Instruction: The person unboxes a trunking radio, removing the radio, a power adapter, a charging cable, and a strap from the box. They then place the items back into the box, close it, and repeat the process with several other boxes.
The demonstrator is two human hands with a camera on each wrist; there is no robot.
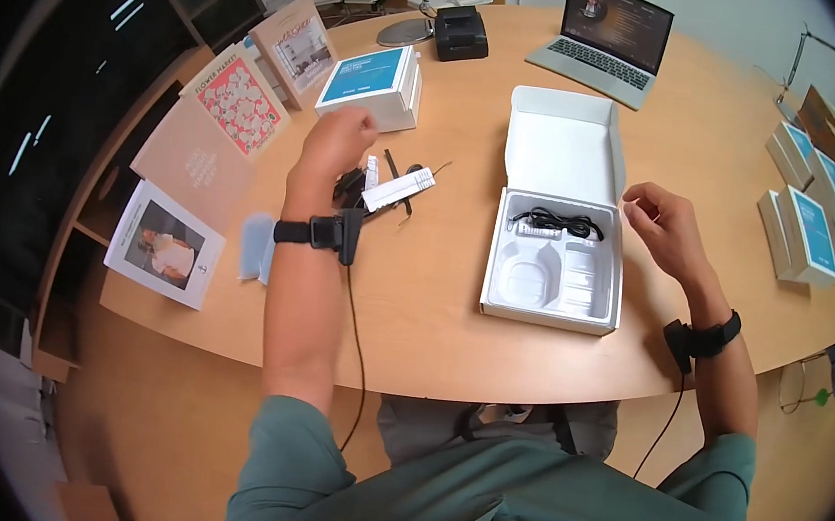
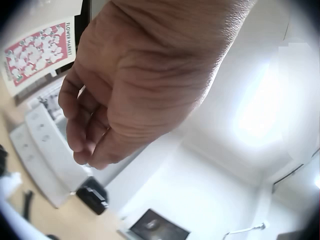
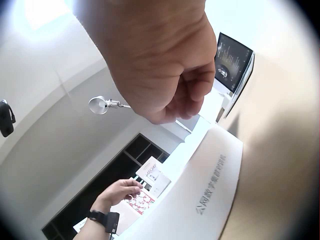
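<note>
My left hand (image 1: 336,142) is raised over the table with its fingers loosely curled. Nothing shows between them in the left wrist view. It is nearest to a closed white box with a blue top (image 1: 367,73) and a heap of black cables and white-wrapped strips (image 1: 397,189). My right hand (image 1: 670,230), also loosely curled, hovers at the right side of an open white box (image 1: 549,316), close to the lid's hinge corner. Inside that box lie a coiled black cable (image 1: 560,222) and a white moulded tray (image 1: 576,286) with hollow compartments.
Books (image 1: 242,103) stand along the left edge, with a pale blue pouch (image 1: 257,246) before them. A laptop (image 1: 599,47), a black device (image 1: 461,34) and a lamp base (image 1: 405,32) are at the back. Several blue-and-white boxes (image 1: 810,233) stand at the right.
</note>
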